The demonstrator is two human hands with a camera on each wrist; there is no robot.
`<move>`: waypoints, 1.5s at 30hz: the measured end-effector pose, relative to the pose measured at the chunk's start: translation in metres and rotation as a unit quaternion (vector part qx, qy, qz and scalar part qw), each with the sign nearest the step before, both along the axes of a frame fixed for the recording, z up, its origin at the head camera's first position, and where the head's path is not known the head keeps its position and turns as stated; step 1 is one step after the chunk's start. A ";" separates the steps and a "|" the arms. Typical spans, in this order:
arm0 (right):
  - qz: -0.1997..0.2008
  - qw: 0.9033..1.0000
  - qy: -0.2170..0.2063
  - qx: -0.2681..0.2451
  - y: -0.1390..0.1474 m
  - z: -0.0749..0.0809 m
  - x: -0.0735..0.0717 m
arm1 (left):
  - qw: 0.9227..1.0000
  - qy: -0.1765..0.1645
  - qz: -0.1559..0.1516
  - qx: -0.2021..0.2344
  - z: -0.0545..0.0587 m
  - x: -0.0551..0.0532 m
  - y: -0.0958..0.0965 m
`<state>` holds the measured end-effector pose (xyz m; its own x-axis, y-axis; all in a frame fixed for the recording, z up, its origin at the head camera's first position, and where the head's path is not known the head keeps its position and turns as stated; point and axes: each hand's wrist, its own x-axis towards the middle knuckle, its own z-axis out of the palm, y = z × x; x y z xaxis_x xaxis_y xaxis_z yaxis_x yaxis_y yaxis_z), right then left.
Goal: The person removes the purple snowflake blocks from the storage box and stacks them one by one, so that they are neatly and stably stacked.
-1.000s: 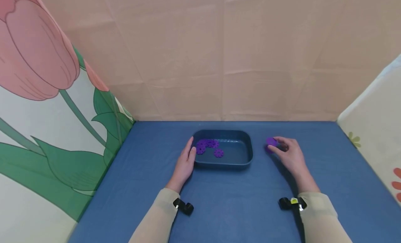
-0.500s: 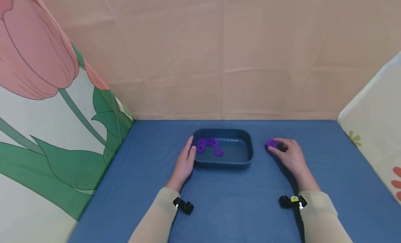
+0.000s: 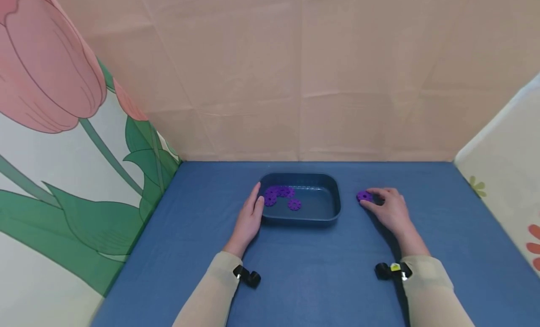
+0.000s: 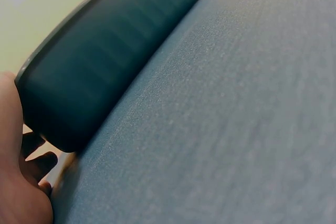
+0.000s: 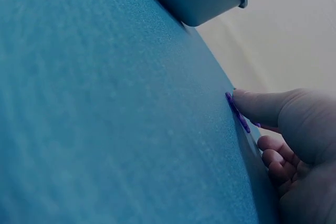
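Observation:
A purple notched disc (image 3: pixel 363 196) lies at the blue tabletop, right of a dark blue tray. My right hand (image 3: pixel 391 210) pinches its near right edge between thumb and forefinger; the right wrist view shows the disc (image 5: pixel 237 113) nearly flat, with the thumb (image 5: pixel 262 106) at its edge and the other fingers curled behind. The tray (image 3: pixel 303 221) stands upright in the middle. Against its left wall rests my left hand (image 3: pixel 246 224), fingers straight along the side and thumb by the rim. In the left wrist view, the tray's outer wall (image 4: pixel 100 61) is beside that hand.
Several purple notched discs (image 3: pixel 294 204) lie inside the tray, most of them bunched at its left end. A beige cloth wall (image 3: pixel 299 83) rises behind the table (image 3: pixel 312 271). Printed flower panels (image 3: pixel 97 214) flank it on both sides.
The disc at my right hand has tipped from raised and tilted to nearly flat on the table, the fingers lowering slightly with it. My left hand and the tray stay put.

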<state>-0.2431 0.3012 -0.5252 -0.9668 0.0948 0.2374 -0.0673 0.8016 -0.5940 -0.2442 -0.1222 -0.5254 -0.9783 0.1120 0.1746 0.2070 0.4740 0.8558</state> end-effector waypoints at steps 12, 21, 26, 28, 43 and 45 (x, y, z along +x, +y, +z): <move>-0.007 0.999 -0.032 0.017 -0.001 0.002 0.000 | 1.000 0.003 0.000 -0.001 0.000 -0.001 0.000; -0.006 0.999 -0.032 0.022 -0.003 0.002 0.000 | 1.000 0.002 -0.001 -0.002 0.000 -0.001 0.000; -0.005 0.999 -0.034 0.017 -0.001 0.002 0.000 | 1.000 0.004 0.000 -0.002 -0.001 -0.001 0.000; -0.003 0.999 -0.034 0.013 0.000 0.002 0.000 | 1.000 0.005 0.000 -0.002 -0.002 -0.001 0.000; -0.005 1.000 -0.030 0.002 0.001 0.002 0.000 | 1.000 0.011 -0.006 0.004 -0.002 -0.003 0.000; -0.004 1.000 -0.028 0.002 0.001 0.002 0.000 | 1.000 0.009 -0.005 0.005 -0.002 -0.002 0.000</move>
